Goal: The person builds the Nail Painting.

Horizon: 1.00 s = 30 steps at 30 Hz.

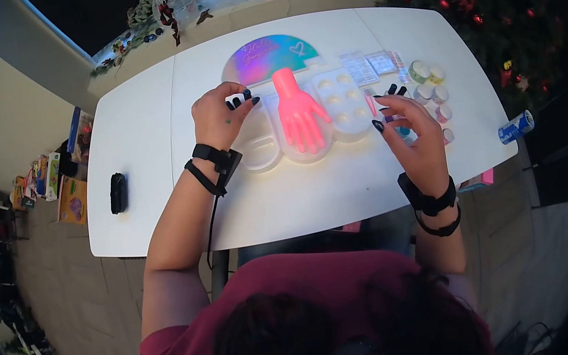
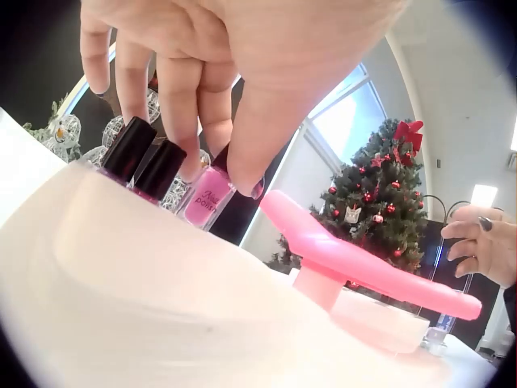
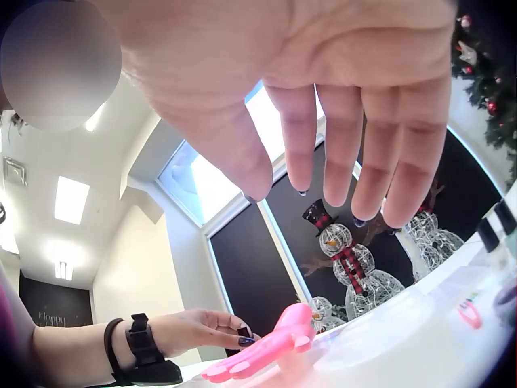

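Observation:
My left hand (image 1: 215,120) pinches the black cap of a pink nail polish bottle (image 2: 205,199) between thumb and fingers, at the far side of the white tray (image 1: 259,168). Right beside it stand two more black-capped polish bottles (image 2: 131,150), their lower parts hidden behind the tray. A bright pink model hand (image 1: 299,114) lies palm down on the middle of the tray, fingers toward me. My right hand (image 1: 419,134) hovers at the tray's right side with fingers relaxed and nothing in it, near more black-capped bottles (image 1: 397,90).
Behind the tray lies a rainbow half-round board (image 1: 269,57). Clear flat cases (image 1: 358,69) and several small jars (image 1: 420,72) sit to the right, with a blue can (image 1: 517,127) at the table edge. A black case (image 1: 118,193) lies far left.

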Each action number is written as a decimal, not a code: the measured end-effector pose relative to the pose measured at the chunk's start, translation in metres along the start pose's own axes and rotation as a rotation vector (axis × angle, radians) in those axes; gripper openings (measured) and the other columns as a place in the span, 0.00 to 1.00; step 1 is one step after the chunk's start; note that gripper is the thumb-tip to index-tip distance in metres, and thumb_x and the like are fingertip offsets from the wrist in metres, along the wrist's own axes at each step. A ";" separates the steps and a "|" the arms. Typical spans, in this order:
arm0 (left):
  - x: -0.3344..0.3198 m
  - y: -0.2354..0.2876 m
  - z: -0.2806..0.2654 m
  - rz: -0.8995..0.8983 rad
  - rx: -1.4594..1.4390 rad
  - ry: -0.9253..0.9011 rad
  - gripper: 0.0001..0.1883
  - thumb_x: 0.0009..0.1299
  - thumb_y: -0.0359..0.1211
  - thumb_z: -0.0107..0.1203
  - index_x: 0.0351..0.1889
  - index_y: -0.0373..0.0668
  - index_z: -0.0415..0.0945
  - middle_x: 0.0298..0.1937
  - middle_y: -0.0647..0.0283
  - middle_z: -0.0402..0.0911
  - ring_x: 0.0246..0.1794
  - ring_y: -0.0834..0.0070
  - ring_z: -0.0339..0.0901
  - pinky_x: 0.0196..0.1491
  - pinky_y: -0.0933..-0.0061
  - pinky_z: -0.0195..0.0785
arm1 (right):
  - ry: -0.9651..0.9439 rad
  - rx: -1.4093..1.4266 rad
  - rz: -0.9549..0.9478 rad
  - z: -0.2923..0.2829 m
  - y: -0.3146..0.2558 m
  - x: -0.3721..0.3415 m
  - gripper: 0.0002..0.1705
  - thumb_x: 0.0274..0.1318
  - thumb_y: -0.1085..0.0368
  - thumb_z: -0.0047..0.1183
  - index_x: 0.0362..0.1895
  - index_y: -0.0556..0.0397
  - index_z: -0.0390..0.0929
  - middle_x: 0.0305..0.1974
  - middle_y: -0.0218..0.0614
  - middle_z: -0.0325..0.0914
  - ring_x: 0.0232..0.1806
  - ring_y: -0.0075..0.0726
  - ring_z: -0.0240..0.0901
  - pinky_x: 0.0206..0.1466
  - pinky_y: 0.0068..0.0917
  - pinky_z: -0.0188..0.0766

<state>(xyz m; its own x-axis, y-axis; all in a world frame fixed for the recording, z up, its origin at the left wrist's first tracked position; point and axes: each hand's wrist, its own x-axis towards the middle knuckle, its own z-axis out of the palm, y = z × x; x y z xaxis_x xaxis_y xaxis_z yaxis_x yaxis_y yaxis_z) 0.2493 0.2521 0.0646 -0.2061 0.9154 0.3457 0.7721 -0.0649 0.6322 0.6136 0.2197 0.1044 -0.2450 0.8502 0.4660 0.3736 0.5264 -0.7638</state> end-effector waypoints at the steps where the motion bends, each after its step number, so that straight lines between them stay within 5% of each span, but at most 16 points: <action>1: 0.000 -0.003 0.002 0.047 0.111 0.017 0.15 0.66 0.37 0.77 0.47 0.43 0.87 0.44 0.60 0.93 0.44 0.65 0.90 0.53 0.66 0.79 | 0.013 -0.001 0.015 -0.002 0.003 -0.003 0.23 0.62 0.77 0.63 0.62 0.54 0.84 0.60 0.44 0.85 0.56 0.41 0.85 0.55 0.32 0.83; 9: 0.003 -0.014 0.003 -0.075 0.284 -0.087 0.17 0.64 0.45 0.78 0.43 0.49 0.86 0.39 0.63 0.91 0.40 0.63 0.87 0.48 0.64 0.76 | 0.104 -0.248 0.015 -0.037 0.015 0.014 0.24 0.63 0.75 0.65 0.63 0.51 0.85 0.58 0.42 0.86 0.54 0.40 0.84 0.53 0.34 0.81; 12: 0.004 -0.023 0.006 -0.167 0.198 -0.145 0.18 0.64 0.48 0.77 0.47 0.52 0.87 0.37 0.63 0.90 0.45 0.61 0.87 0.51 0.53 0.68 | 0.056 -0.327 0.028 -0.045 0.027 0.036 0.21 0.62 0.75 0.65 0.59 0.51 0.87 0.56 0.44 0.87 0.54 0.47 0.84 0.53 0.35 0.81; 15: 0.000 -0.025 0.008 -0.052 0.157 -0.067 0.22 0.63 0.47 0.78 0.52 0.52 0.86 0.40 0.65 0.91 0.46 0.63 0.87 0.52 0.55 0.68 | -0.010 -0.460 -0.042 -0.045 0.061 0.056 0.18 0.61 0.74 0.65 0.56 0.50 0.89 0.55 0.44 0.87 0.55 0.54 0.83 0.56 0.39 0.81; 21: -0.025 0.040 -0.023 -0.076 0.014 -0.103 0.24 0.64 0.34 0.78 0.58 0.44 0.83 0.54 0.58 0.90 0.52 0.62 0.88 0.59 0.63 0.78 | -0.252 -0.717 0.255 -0.028 0.090 0.079 0.14 0.60 0.74 0.65 0.49 0.46 0.92 0.48 0.43 0.90 0.50 0.53 0.86 0.54 0.43 0.82; 23: -0.034 0.046 -0.026 0.151 -0.020 -0.045 0.24 0.64 0.32 0.78 0.57 0.41 0.84 0.54 0.56 0.90 0.54 0.59 0.88 0.61 0.62 0.78 | -0.234 -0.652 0.229 -0.026 0.104 0.079 0.13 0.59 0.75 0.64 0.47 0.49 0.91 0.45 0.44 0.90 0.48 0.54 0.86 0.53 0.43 0.82; 25: -0.041 0.054 -0.027 0.190 -0.094 -0.039 0.23 0.63 0.31 0.78 0.55 0.40 0.84 0.55 0.54 0.89 0.56 0.58 0.87 0.62 0.61 0.78 | -0.217 -0.585 0.208 -0.023 0.107 0.078 0.11 0.59 0.76 0.64 0.45 0.51 0.91 0.43 0.46 0.90 0.46 0.55 0.87 0.51 0.44 0.82; 30: -0.057 0.082 -0.029 0.402 -0.130 -0.117 0.20 0.62 0.29 0.76 0.52 0.40 0.86 0.54 0.55 0.91 0.57 0.56 0.87 0.65 0.57 0.75 | -0.139 -0.426 0.001 -0.016 0.022 0.059 0.12 0.59 0.79 0.62 0.46 0.57 0.88 0.43 0.48 0.89 0.44 0.55 0.86 0.49 0.41 0.81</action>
<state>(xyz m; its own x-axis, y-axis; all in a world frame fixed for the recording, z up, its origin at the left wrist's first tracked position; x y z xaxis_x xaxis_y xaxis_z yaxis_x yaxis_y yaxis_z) 0.3073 0.1831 0.1167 0.1704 0.8454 0.5062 0.6932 -0.4680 0.5481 0.6214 0.2820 0.1220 -0.3518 0.8560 0.3789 0.7018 0.5090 -0.4984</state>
